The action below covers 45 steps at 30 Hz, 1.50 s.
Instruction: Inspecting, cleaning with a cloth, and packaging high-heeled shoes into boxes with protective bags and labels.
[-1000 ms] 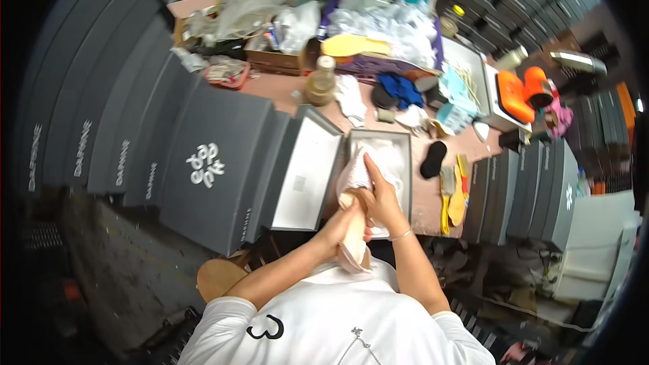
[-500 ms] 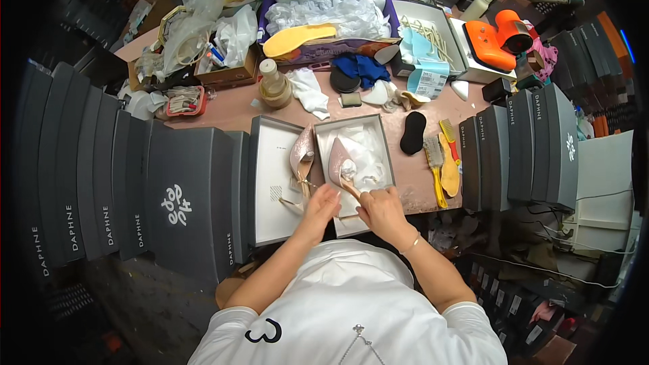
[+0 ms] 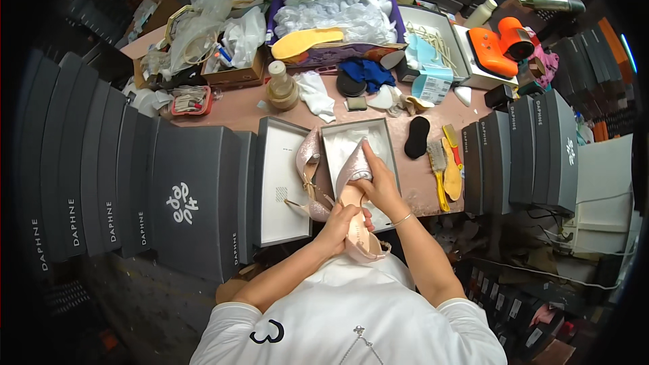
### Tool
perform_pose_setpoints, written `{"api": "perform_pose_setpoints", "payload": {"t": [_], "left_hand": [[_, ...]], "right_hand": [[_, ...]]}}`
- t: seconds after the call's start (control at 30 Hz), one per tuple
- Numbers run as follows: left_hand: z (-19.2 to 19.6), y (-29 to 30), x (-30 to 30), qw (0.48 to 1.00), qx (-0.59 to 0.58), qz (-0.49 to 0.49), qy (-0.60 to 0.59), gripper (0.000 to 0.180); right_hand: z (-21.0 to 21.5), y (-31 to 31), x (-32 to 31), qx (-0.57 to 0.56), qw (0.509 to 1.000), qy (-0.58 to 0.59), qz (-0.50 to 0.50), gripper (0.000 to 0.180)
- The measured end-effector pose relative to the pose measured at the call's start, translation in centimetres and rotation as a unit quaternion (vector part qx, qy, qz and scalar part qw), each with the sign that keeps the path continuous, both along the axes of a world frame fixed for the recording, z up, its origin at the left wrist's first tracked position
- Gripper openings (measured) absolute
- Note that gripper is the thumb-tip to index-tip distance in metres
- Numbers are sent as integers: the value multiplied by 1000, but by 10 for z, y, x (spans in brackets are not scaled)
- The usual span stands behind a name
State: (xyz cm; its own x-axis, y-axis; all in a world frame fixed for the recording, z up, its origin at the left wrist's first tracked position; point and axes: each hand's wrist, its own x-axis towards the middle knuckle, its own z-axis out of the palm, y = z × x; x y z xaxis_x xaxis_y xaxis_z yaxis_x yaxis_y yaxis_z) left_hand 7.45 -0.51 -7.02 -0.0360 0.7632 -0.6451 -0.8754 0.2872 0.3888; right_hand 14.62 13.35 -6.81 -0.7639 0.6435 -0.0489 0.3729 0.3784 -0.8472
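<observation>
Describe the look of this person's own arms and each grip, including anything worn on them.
The left arm and right arm emerge from short white sleeves, bare below. The left grip and right grip are ungloved human hands. A thin, pale metallic-looking bracelet circles the right wrist; none shows on the left.

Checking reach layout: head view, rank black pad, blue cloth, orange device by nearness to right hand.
1. Black pad: ahead and right of the right hand.
2. Blue cloth: roughly straight ahead, farther back.
3. Orange device: far back, to the right.
</observation>
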Motion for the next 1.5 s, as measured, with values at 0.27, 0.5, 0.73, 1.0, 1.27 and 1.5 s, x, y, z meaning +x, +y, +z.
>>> {"api": "perform_pose_setpoints", "payload": {"t": [0.27,0.5,0.73,1.0,1.27,1.5], "left_hand": [[-36,-8,-85,794,-56,-8,606,34],[-98,-10,-97,788,-199,-57,580,53],[-49,-26,-98,941,-57,52,329,38],[-13,-28,-100,970,206,-68,-113,58],[-10,-16,-72,870,336,-279,-228,50],[-2,-5,-70,878,308,-277,-237,55]], "right_hand": [[-38,39,-3,16,997,-73,3,74],[-50,3,16,39,964,-250,75,58],[-53,-29,19,-78,923,-362,101,68],[-25,-8,58,-219,970,-95,33,39],[25,-45,76,-560,808,173,61,39],[7,-43,72,-632,731,244,81,38]]}}
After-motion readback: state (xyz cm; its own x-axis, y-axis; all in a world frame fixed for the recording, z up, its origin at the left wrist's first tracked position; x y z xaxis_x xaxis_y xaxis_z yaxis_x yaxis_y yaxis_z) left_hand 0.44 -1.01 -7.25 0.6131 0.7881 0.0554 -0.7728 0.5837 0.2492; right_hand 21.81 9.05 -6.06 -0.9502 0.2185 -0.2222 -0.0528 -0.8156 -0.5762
